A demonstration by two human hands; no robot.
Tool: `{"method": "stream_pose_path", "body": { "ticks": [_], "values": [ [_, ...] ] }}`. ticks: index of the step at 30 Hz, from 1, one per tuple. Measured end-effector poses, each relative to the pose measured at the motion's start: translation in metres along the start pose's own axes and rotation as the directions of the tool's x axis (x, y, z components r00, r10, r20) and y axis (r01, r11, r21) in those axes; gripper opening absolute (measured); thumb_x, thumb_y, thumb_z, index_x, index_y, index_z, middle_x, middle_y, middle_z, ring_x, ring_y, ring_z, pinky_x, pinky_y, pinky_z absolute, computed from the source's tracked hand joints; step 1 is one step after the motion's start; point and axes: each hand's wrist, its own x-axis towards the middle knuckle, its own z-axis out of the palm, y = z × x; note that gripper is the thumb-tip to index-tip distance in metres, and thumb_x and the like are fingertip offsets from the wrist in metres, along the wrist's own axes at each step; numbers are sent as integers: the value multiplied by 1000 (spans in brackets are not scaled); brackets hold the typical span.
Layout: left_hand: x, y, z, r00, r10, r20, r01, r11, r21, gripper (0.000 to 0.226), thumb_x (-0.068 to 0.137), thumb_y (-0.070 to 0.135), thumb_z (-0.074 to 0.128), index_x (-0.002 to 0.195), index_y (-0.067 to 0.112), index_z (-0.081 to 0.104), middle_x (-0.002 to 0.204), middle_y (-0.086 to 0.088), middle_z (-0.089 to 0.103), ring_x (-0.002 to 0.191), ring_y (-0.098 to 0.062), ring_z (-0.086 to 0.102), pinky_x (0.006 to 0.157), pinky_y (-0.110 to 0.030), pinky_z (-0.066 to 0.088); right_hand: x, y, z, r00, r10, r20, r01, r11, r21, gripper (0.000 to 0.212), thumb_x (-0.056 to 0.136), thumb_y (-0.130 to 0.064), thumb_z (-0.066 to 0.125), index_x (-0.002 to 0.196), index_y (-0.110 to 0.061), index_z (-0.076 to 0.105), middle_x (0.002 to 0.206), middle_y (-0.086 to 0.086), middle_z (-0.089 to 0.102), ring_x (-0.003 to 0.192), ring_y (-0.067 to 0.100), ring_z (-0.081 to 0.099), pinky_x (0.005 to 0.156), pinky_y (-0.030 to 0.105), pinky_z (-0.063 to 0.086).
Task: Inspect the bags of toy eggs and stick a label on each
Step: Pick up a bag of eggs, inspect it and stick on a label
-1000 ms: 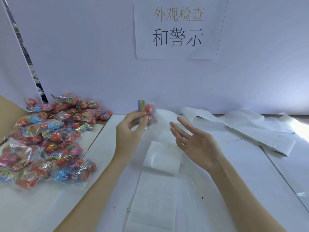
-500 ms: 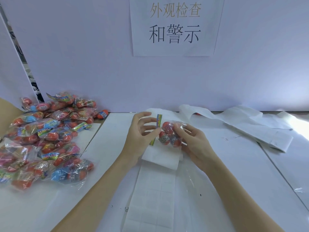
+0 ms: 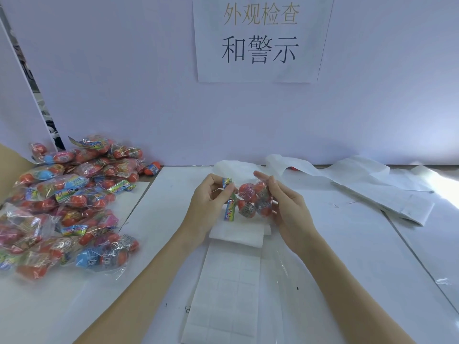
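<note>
A: What do we have in our hands?

B: A clear, crinkly bag of toy eggs [image 3: 253, 199], held up over the middle of the surface [image 3: 347, 244]. The eggs inside are round and glossy, mostly red-orange, and a bright printed header strip runs down the bag's left edge.

A: And underneath?

B: A long white label sheet [image 3: 223, 294], matte and scored into small rectangles, lies below the bag with its far end folded over. Loose white backing strips [image 3: 372, 184] trail off to the far right.

A: What differs from half a second ago?

B: Little. The bag sits in much the same place, and our right hand has opened somewhat against it.

A: So how do our fingers stand?

B: Our left hand [image 3: 208, 204] pinches the header strip, thumb and fingers together on it. Our right hand [image 3: 285, 204] has fingers nearly straight, touching the bag's right side.

A: The rest of the stock?

B: A shiny heap of bags [image 3: 67, 204] lies at the far left.
</note>
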Motion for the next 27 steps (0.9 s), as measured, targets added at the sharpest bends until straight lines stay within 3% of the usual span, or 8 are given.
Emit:
{"method": "stream_pose_path", "body": {
  "ticks": [3,7,10,14,17,20,24,27],
  "values": [
    [-1,-2,1,998,0,-55,0,1000,7,7,103,14,65,99,8,63,91,-3,72,87,-14,68,79,-23,56,2,0,-1,1000,-1,17,1,1000,-27,32,108,-41,50,122,-29,77,101,-7,76,78,9,66,68,19,54],
    [1,-1,-3,989,-19,-148,7,997,-77,8,100,8,67,94,5,63,90,-3,71,87,-15,70,83,-28,58,2,3,-2,998,-18,55,28,985,-169,25,101,-35,67,122,-23,72,108,-2,80,94,13,75,80,23,58],
    [1,2,-3,991,-45,-122,31,993,-113,2,98,3,64,100,3,64,99,-11,70,91,-19,70,90,-39,58,3,4,-3,999,4,42,3,988,-156,20,98,-27,72,116,-19,75,102,1,80,86,14,74,75,24,54],
    [-3,7,-2,999,-21,27,23,996,-91,28,97,27,66,121,13,68,107,-6,71,89,-21,70,85,-32,59,3,1,-2,998,43,44,-35,986,-164,27,97,-38,73,107,-14,80,100,7,80,87,20,76,82,33,58],
    [-6,7,1,997,22,80,-22,1000,2,17,101,23,67,108,10,76,91,-4,74,80,-16,65,78,-26,57,-1,0,1,997,42,64,-25,971,-236,34,96,-51,68,102,-20,81,95,4,81,81,15,76,70,21,55],
    [-5,6,0,999,32,37,-32,999,10,12,97,18,72,97,7,76,83,-5,75,73,-15,66,74,-23,55,-1,-1,2,996,49,73,-29,966,-256,46,102,-60,53,102,-24,82,97,5,81,83,16,77,70,19,55],
    [-3,7,-1,1000,24,1,-24,1000,-16,7,92,18,78,92,11,80,89,-6,79,74,-16,71,74,-22,57,1,1,0,998,42,56,-29,976,-214,48,108,-52,44,106,-25,83,103,5,81,96,23,78,84,33,60],
    [-4,5,2,995,33,-90,-40,997,-69,3,89,19,81,88,19,84,95,-5,81,83,-24,78,79,-32,63,2,4,1,997,19,80,-5,986,-166,44,111,-45,40,121,-25,77,112,0,80,101,20,77,79,27,60]
  ]
}}
